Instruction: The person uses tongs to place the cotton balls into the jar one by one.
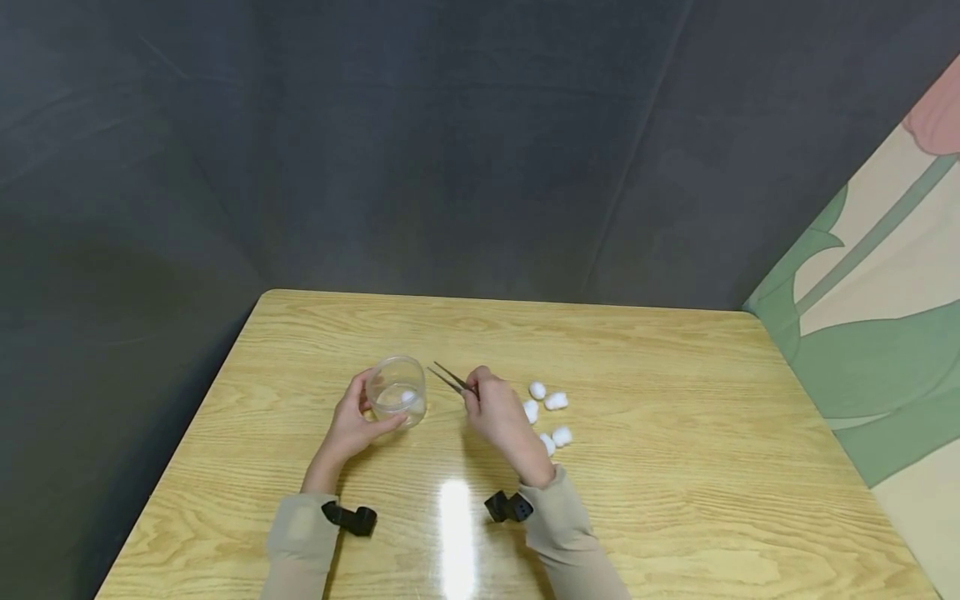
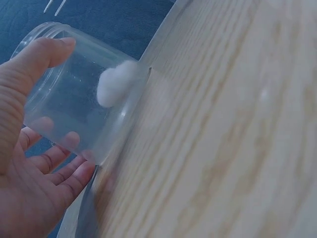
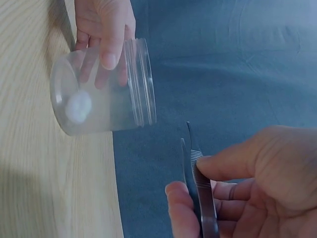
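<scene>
A clear plastic jar (image 1: 385, 382) stands upright on the wooden table, its mouth uncovered. My left hand (image 1: 351, 427) holds it around the side, thumb on the near wall and fingers on the far left. One white cotton ball (image 2: 116, 84) lies at the bottom of the jar. To the right, my right hand (image 1: 501, 414) pinches metal tweezers (image 3: 204, 198) between thumb and fingers. The tweezers' tips are spread slightly with nothing between them, just right of the jar's rim. Several loose cotton balls (image 1: 557, 402) lie right of my right hand, one partly hidden by the wrist.
The wooden table (image 1: 675, 433) ends at a dark cloth backdrop (image 1: 465, 167) at the back and left. A flower-patterned cloth (image 1: 885, 358) hangs at the right edge. Each sleeve cuff carries a black wrist camera (image 1: 352, 518).
</scene>
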`<state>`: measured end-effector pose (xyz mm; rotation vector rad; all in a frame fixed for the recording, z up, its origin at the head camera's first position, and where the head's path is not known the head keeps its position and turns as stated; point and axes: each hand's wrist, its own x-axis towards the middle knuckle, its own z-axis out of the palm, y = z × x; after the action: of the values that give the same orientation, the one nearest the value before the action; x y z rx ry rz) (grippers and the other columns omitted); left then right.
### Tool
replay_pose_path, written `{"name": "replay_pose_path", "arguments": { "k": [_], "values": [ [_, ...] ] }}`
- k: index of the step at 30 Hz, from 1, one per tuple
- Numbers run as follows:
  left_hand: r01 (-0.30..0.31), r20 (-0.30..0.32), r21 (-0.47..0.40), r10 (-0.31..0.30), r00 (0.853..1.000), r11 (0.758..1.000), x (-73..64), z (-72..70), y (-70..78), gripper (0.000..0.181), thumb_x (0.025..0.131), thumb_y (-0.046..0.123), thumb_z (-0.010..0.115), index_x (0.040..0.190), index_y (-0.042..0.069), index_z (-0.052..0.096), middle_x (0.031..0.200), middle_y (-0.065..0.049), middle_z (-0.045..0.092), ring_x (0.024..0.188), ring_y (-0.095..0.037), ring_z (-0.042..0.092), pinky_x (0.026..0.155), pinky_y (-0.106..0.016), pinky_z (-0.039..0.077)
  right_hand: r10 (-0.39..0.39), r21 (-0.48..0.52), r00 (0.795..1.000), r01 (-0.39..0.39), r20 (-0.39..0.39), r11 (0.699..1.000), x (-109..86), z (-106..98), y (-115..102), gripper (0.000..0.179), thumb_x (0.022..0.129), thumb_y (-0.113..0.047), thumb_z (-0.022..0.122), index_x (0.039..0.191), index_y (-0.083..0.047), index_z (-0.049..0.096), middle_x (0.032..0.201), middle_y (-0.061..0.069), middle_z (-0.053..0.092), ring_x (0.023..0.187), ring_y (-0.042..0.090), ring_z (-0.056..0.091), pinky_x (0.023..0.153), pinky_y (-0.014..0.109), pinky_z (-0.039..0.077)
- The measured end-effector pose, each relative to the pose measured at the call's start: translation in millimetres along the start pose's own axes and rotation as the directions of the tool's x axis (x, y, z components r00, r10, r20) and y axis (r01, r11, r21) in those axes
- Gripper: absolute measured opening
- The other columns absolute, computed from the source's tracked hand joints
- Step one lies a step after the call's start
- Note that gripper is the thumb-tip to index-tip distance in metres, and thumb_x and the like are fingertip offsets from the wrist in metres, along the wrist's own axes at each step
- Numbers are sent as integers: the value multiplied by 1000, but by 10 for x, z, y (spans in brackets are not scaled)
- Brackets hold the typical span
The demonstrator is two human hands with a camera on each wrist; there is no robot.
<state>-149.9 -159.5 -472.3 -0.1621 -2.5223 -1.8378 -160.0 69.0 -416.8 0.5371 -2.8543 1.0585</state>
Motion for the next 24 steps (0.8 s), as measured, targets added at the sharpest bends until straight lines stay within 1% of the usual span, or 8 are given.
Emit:
{"name": "replay_pose_path", "arguments": {
  "k": [3,6,10,13,14,17,21,24],
  "values": [
    [5,2,3,-5,1000,1000,-1,2,3,80,73,-1,77,138,-7,31,133,-29,42,115,-44,45,94,-53,37,10,2,1000,-10,-4,1000,-9,-24,22,6,91,-3,56,94,2,55,71,7,57,52,11,47,43,21,37],
    [-5,2,14,5,1000,1000,7,5,-16,79,73,0,77,138,-8,31,132,-30,42,113,-44,46,93,-52,38,12,-2,1000,-12,-14,1000,-19,-46,36,6,91,-3,57,93,3,55,70,7,57,52,11,47,43,21,37],
    [-8,-6,11,8,1000,1000,56,19,-187,81,73,2,79,139,-4,32,133,-27,43,114,-41,46,93,-52,38,18,-11,1000,-18,-18,1000,-35,-80,60,5,91,-2,57,93,2,55,70,8,57,52,12,46,43,21,37],
    [-1,-13,7,1,1000,1000,95,28,-333,83,71,5,81,139,2,34,134,-22,44,114,-38,47,93,-50,39,20,-19,1000,-21,-22,1000,-47,-104,97,6,92,-3,56,92,2,54,70,7,57,53,12,46,43,21,37],
    [-4,-13,12,5,1000,1000,100,28,-355,83,71,7,81,139,3,34,134,-21,44,114,-36,47,93,-49,39,22,-19,999,-22,-25,1000,-51,-112,111,5,92,-2,56,92,2,54,70,7,56,53,12,46,43,21,37],
    [-17,-19,17,17,1000,1000,107,27,-388,83,71,9,82,139,5,35,132,-19,45,111,-34,49,91,-47,41,19,-20,999,-19,-38,1000,-60,-138,150,5,91,-1,56,91,3,54,70,8,56,53,12,47,43,21,38],
    [-32,-23,20,33,999,999,111,23,-398,83,70,10,82,138,5,35,130,-19,46,109,-34,50,89,-46,42,35,-20,998,-36,-44,999,-71,-180,179,4,91,0,56,92,3,54,71,9,57,53,13,48,43,22,39],
    [-20,-25,18,20,999,1000,113,20,-394,83,70,9,82,139,6,35,131,-19,46,109,-34,50,89,-44,42,56,-28,998,-57,-38,998,-77,-205,195,4,91,-1,56,92,3,54,72,9,58,54,14,49,44,22,40]
  ]
}}
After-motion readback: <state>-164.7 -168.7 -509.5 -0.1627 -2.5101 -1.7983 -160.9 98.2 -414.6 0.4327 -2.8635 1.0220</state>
